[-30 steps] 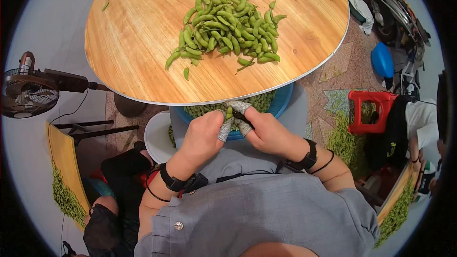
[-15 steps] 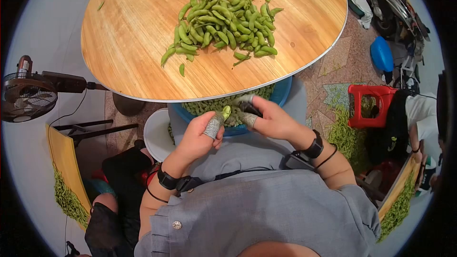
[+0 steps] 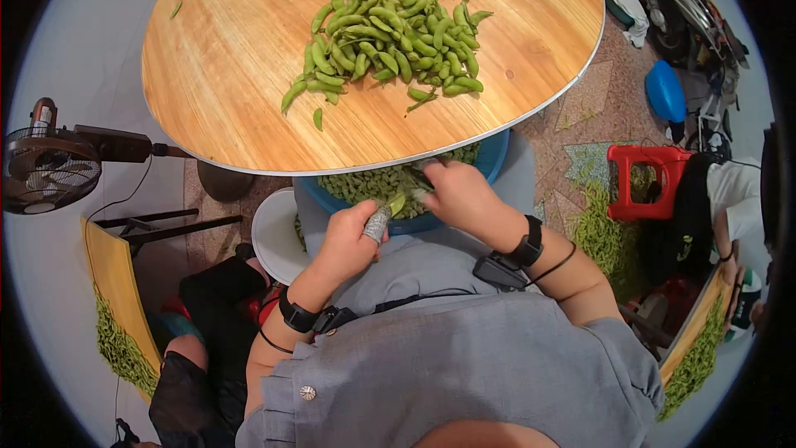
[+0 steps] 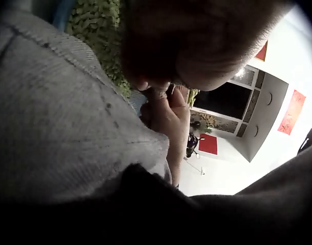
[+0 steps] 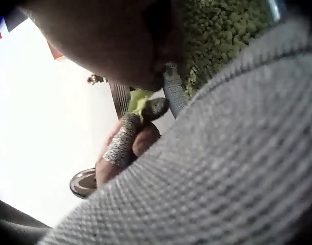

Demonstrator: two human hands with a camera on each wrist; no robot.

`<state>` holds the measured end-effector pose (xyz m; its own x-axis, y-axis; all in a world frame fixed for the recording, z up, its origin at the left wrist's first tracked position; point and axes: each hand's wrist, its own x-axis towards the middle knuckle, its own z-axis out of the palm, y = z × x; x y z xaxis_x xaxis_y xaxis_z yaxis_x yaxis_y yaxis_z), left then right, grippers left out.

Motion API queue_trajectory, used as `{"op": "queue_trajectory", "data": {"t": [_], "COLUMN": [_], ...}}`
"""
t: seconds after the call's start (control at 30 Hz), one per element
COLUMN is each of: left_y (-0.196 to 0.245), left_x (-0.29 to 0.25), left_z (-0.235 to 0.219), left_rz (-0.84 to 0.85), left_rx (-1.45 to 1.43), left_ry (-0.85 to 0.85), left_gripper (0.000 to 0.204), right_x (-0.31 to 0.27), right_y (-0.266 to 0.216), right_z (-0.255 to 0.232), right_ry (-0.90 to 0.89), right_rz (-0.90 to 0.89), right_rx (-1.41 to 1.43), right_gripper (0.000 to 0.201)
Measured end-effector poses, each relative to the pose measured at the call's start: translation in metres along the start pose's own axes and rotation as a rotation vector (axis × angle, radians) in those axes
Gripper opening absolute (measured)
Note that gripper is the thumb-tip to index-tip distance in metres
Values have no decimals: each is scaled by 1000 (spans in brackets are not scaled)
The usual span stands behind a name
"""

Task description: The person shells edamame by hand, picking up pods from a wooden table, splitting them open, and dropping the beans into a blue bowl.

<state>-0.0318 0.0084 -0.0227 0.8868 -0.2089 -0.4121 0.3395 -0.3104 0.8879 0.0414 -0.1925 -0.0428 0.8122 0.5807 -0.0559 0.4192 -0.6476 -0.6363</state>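
Note:
My left hand (image 3: 347, 242) pinches a green soybean pod (image 3: 397, 202) between a thumb (image 5: 121, 140) wrapped in grey speckled cloth and a wrapped finger. In the right wrist view the pod looks split open at its end. Just right of it, my right hand (image 3: 466, 195) has its fingers curled, blurred at the tips, around a small dark object (image 3: 431, 163) whose kind is unclear. Below both hands a blue basin (image 3: 497, 168) holds many shelled green beans (image 3: 356, 187). It rests on the lap, partly hidden under the table edge.
A round wooden table (image 3: 224, 99) stands in front, bearing a heap of pods (image 3: 390, 41) with more behind. To the left are a white bucket (image 3: 274, 236) and a fan (image 3: 54, 166). On the right, a red stool (image 3: 643, 207) stands beside scattered green pods (image 3: 599, 228).
One second ago both hands were together at the pod. The right hand moved away to the right, and now its fingers are over the basin, while the left hand keeps hold of the pod.

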Motion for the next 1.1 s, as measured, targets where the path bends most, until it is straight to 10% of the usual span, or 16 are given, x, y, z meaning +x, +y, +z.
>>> {"op": "queue_trajectory", "data": {"t": [0.2, 0.37, 0.57, 0.7, 0.87, 1.1], "left_y": [-5, 16, 11, 6, -7, -18], "left_x": [6, -3, 1, 4, 9, -13], "left_z": [2, 0, 4, 5, 5, -23], "left_rz": [304, 257, 110, 56, 371, 233], "left_rx": [418, -23, -696, -867, 55, 239], "left_ry": [242, 85, -107, -115, 148, 446], "left_gripper": [7, 6, 13, 13, 9, 12], "right_x": [-3, -8, -6, -2, -3, -3], "right_y": [-19, -31, -23, -22, -30, -43], "right_z": [-8, -16, -14, -28, -24, -35], "right_ry": [175, -312, -332, -383, -38, 137], "right_rz": [-258, 342, 320, 318, -10, -82], "right_rx": [262, 1244, 1315, 1218, 403, -4], "right_gripper": [16, 17, 18, 18, 21, 15]}}
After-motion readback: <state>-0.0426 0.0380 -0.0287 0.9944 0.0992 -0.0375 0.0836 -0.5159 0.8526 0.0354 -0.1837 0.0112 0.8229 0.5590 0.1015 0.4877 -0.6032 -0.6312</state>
